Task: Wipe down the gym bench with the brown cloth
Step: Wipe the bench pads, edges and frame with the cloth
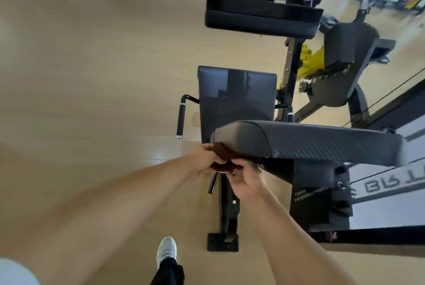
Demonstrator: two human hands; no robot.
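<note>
Both hands hold the brown cloth [226,158] just under the near end of the bench pad [310,139]. The left hand [203,160] has its fingers curled over the cloth's left side, thumb on top. The right hand [247,177] pinches the cloth from below and to the right, fingers bent round its lower edge. The cloth is dark brown and bunched into a thick fold, its upper part touching the rounded underside of the pad's end. The pad is black with a fine woven texture and runs off to the right from the cloth. Beyond the cloth stands the machine's black seat back [236,98], with a black handle [181,119] to its left. Below the cloth, a grey shoe [166,250] rests on the tan floor [92,77].
</note>
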